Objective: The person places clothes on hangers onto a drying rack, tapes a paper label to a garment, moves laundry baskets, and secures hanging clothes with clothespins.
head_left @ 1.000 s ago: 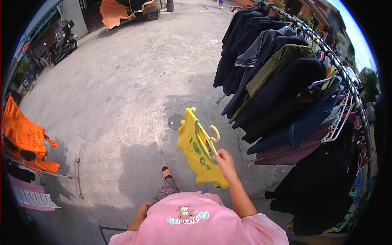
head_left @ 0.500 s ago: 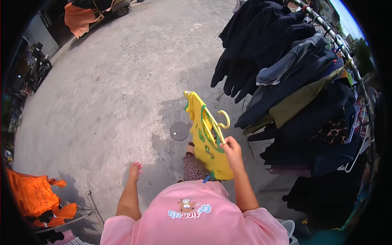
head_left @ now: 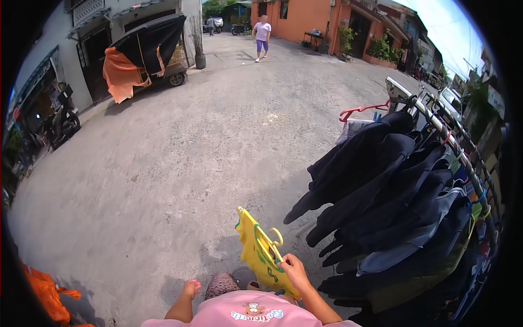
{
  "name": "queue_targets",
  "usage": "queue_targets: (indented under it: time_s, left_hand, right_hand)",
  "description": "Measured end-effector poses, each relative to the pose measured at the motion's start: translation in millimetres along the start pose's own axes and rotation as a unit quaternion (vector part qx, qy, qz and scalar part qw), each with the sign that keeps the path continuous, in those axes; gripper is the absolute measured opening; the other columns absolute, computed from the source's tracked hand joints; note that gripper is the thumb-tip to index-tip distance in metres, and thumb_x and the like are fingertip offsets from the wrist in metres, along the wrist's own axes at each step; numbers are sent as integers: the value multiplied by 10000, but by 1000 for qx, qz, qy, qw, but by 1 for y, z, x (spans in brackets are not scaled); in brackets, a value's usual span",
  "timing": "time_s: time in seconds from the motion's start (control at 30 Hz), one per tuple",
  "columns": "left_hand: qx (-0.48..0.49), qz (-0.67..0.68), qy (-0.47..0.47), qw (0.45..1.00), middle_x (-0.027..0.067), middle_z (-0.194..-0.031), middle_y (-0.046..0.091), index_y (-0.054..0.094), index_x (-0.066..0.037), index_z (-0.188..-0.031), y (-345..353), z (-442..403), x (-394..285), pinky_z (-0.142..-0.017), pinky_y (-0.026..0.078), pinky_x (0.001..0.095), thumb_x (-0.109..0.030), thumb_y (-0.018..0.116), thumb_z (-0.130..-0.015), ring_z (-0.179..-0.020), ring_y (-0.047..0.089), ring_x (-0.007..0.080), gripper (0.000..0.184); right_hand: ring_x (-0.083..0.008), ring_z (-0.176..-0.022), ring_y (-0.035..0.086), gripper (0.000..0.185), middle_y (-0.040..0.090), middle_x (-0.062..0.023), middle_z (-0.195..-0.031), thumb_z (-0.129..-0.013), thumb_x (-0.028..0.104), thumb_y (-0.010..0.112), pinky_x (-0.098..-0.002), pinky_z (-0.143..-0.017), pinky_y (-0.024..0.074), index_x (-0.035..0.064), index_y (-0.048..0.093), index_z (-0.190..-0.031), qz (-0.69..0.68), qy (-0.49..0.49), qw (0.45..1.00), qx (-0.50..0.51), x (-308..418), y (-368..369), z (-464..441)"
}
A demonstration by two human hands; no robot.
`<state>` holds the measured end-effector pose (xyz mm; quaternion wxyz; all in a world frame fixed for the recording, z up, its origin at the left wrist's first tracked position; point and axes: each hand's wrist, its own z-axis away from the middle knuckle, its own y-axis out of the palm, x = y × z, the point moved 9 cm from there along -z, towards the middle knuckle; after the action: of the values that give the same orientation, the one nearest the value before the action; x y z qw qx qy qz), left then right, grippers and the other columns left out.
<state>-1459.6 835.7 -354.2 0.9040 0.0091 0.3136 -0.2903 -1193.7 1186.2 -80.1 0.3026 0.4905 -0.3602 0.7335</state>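
Our right hand has its fingers clamped on the near end of the hanger; the shirt hangs there. We cannot tell our left hand's finger spacing.

The left hand has swung out from the shirt, and a distant person has come fully into view.

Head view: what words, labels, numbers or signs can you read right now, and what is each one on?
"tion" (my best reading): middle of the lettering on the pink shirt; the letters around it are too distorted to read surely.
Pale sign at the far right: too small and blurred to read.
Yellow garment: green marks, no letters I can make out.
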Motion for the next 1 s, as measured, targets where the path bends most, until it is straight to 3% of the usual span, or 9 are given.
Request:
queue_targets:
  time_s: [0.1,0.3,0.47,0.6,0.67,0.77,0.9,1.0]
  left_hand:
    - [14,39,-49,998,96,-947,566,462,-107,-1029,10,-24,-16,-686,455,439,-103,451,-811,-822,571,230,219]
    - [4,-50,-117,992,111,-923,573,473,-98,-1026,14,-121,-81,-704,443,491,-112,458,-813,-807,572,268,214]
    - [19,-55,-20,998,84,-878,586,487,-74,-1028,47,-186,-230,-673,458,425,-102,434,-805,-817,577,199,231]
    - [70,-70,59,993,68,-922,556,474,-90,-1024,84,-236,-345,-695,446,393,-111,443,-803,-824,548,196,224]
    - [32,-170,57,983,52,-897,565,479,-100,-1035,107,-250,-385,-677,429,355,-113,458,-792,-807,540,165,245]
    - [169,-212,166,948,45,-903,577,499,-102,-1010,222,-232,-456,-608,404,306,-149,441,-801,-756,532,134,222]
    - [407,-252,192,857,36,-1029,560,469,-72,-1095,404,-117,-519,-766,399,296,-195,445,-834,-911,521,118,290]
    - [527,-285,224,769,39,-1057,542,443,-46,-1133,506,-37,-544,-780,396,293,-233,453,-852,-952,505,123,337]
  right_hand:
    - [-75,-595,391,123,439,12,-626,-688,102,584,-228,-536,310,40,478,-690,-3,9,1000,-7,9,7,-46]
    - [-71,-595,391,106,446,16,-630,-685,91,576,-227,-537,307,45,481,-688,-36,16,997,-68,31,12,-137]
    - [-59,-591,383,87,437,29,-627,-691,63,555,-214,-530,297,59,469,-685,-84,62,983,-151,48,11,-216]
    - [-60,-587,372,87,429,31,-637,-705,50,538,-214,-531,297,66,454,-691,-135,62,969,-197,62,14,-271]
    - [-66,-593,393,69,442,23,-653,-718,40,518,-209,-544,323,64,454,-709,-172,63,958,-220,72,13,-287]
    - [-72,-604,421,59,455,17,-660,-723,45,510,-210,-565,354,65,455,-722,-261,52,928,-261,56,1,-321]
    - [-78,-620,439,36,470,7,-679,-727,66,489,-212,-580,366,65,453,-728,-255,65,922,-285,69,-15,-362]
    - [-87,-636,442,40,476,6,-688,-724,71,490,-211,-587,360,51,471,-753,-248,60,925,-283,64,-30,-409]
